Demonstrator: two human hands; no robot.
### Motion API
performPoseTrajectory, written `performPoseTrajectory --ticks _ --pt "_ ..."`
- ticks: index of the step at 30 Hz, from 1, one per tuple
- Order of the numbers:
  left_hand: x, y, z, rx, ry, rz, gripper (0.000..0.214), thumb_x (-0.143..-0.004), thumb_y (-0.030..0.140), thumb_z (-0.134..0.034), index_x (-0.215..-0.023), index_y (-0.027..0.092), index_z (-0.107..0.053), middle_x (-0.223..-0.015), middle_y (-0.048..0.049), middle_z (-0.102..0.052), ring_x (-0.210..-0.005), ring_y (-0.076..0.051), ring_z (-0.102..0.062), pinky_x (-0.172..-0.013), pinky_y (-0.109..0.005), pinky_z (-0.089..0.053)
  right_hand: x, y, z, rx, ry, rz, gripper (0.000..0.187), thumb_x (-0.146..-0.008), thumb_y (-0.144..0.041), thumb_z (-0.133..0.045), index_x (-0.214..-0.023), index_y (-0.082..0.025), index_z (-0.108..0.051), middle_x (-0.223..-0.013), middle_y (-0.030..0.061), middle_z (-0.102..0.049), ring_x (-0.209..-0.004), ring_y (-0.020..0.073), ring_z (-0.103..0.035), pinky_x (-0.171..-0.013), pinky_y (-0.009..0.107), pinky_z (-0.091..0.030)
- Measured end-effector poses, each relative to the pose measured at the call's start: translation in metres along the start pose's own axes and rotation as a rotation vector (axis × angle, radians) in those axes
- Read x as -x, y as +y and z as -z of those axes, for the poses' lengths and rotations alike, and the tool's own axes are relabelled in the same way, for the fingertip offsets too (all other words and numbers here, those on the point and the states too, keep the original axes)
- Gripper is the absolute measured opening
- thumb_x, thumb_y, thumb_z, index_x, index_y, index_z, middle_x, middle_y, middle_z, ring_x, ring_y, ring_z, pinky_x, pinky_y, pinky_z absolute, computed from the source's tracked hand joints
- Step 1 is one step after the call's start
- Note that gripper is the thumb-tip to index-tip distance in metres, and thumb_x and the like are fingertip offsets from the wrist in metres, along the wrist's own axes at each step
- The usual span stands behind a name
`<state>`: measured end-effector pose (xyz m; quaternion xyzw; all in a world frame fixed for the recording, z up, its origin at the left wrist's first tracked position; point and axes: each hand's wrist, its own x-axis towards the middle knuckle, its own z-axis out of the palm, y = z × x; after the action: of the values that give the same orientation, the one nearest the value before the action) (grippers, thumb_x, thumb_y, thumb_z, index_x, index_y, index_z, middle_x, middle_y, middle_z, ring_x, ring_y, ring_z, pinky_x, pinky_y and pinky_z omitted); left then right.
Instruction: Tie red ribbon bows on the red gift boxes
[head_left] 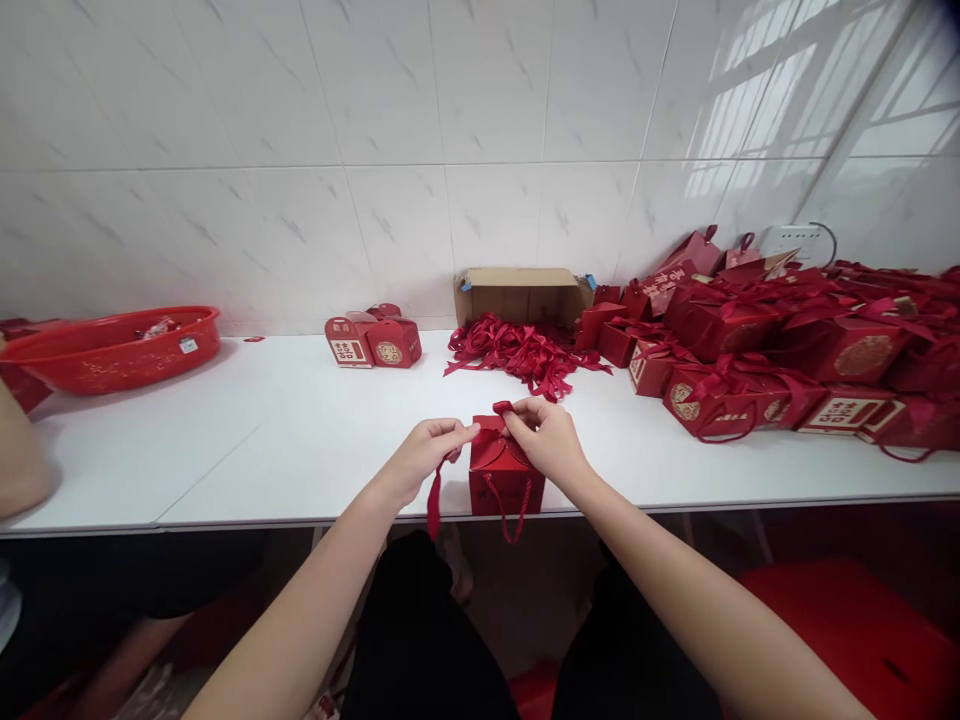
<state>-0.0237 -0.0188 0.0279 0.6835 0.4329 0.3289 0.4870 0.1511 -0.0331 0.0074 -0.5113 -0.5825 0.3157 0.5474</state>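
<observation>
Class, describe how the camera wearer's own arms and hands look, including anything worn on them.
The left hand and right hand are ungloved, with bare fingers. Both forearms are bare, without visible sleeves, watches or bracelets. The nails are too small to judge.

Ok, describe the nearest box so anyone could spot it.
Find the white table, then the ribbon heap on it. In front of that, at the table's near edge, stands a red box. Only this one sits between the left hand and right hand, its rope handle dangling past the edge.
</observation>
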Motion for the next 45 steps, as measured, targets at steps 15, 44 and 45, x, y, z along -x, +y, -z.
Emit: performPoseTrajectory --ticks 15,44,45 --pt "-0.046 0.043 -0.005 0.077 -0.142 -0.115 0.046 -0.077 0.058 -0.054 -0.102 0.022 -0.068 -0.105 -0.0087 -0.067 -0.091 -0.021 -0.062 -0.08 -0.035 -0.045 0.009 -0.001 -0.001 0.117 -0.095 0.129 0.026 -0.081 -0.038 -0.052 -0.068 -0.019 -0.063 -0.061 0.0014 -0.061 -0.055 0.0149 -0.05 -0.054 0.028 -0.038" --pt "-0.012 -0.011 -0.027 -0.183 0.298 -0.427 0.003 -0.072 0.02 -0.059 -0.07 0.019 -0.058 -0.077 -0.0016 -0.067 -0.078 -0.017 -0.063 -0.077 -0.03 -0.05 0.013 0.003 0.005 0.153 0.027 0.252 0.013 -0.08 -0.03 -0.059 -0.082 -0.023 -0.07 -0.085 0.0046 -0.071 -0.075 0.0195 -0.064 -0.071 0.032 -0.049" --pt "-0.012 -0.013 -0.027 -0.169 0.304 -0.429 0.003 -0.072 0.02 -0.059 -0.07 0.018 -0.058 -0.078 -0.002 -0.067 -0.08 -0.017 -0.064 -0.078 -0.03 -0.05 0.013 0.002 0.006 0.17 0.02 0.248 0.012 -0.079 -0.029 -0.061 -0.082 -0.023 -0.071 -0.085 0.0053 -0.071 -0.075 0.02 -0.063 -0.071 0.032 -0.049"
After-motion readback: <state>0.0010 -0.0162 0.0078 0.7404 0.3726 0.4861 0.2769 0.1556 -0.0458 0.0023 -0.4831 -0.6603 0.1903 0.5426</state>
